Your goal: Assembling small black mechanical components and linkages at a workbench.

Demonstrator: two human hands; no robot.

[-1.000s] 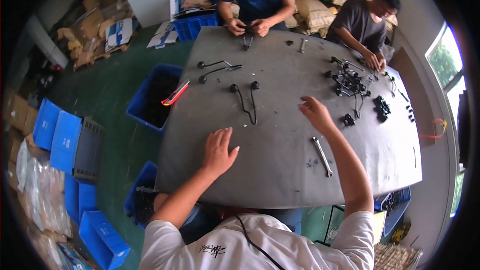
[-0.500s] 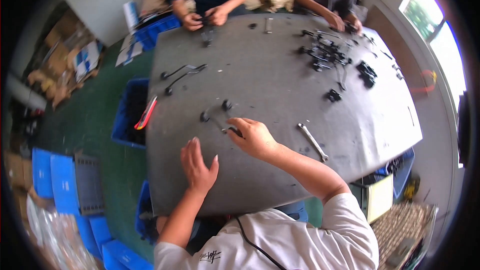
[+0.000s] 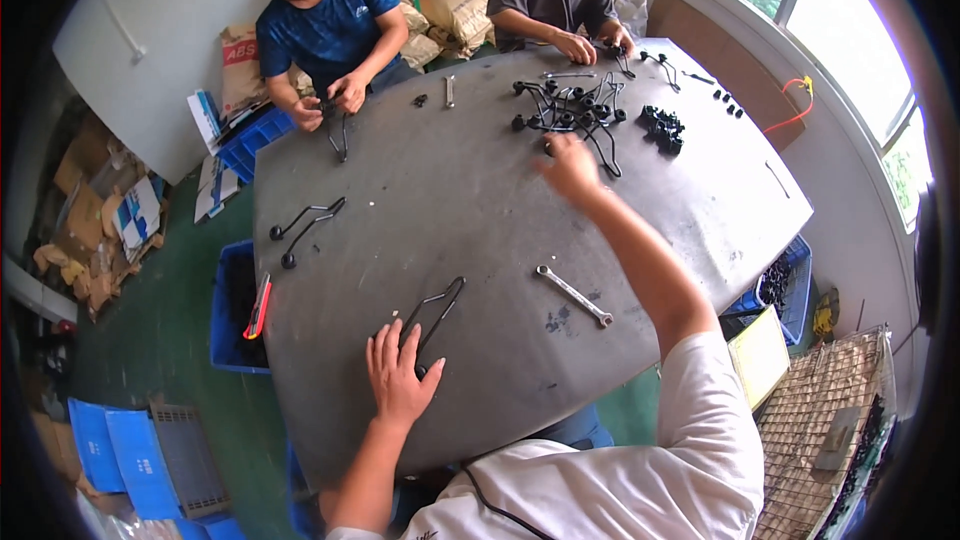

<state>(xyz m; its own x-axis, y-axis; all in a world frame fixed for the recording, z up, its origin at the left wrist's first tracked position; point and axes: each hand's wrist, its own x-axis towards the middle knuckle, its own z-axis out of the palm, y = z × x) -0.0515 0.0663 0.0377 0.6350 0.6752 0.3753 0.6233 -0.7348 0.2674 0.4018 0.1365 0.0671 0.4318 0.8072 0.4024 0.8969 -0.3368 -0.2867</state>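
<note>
My left hand (image 3: pixel 398 377) lies with fingers spread over the near end of a bent black metal rod (image 3: pixel 448 292). The rod's looped end points away from me, and a black knob shows beside my thumb. Out across the table, my right hand (image 3: pixel 573 170) is at the near edge of a pile of bent rods with black knobs (image 3: pixel 585 108). Its fingers are slightly blurred and partly hidden, so its grip is unclear. A combination wrench (image 3: pixel 574 295) lies between my two arms.
Another bent rod (image 3: pixel 310 225) and a red utility knife (image 3: pixel 259 306) lie at the left. Two people sit across the table, handling similar rods. Black parts (image 3: pixel 662 130) are heaped right of the pile. A second wrench (image 3: pixel 449 92) lies at the far edge. Blue bins (image 3: pixel 222 325) stand beside the table.
My right hand has left the near rod and moved away to the pile. That rod now lies with its loop away from me and its knob end under my left hand. The view has shifted.
</note>
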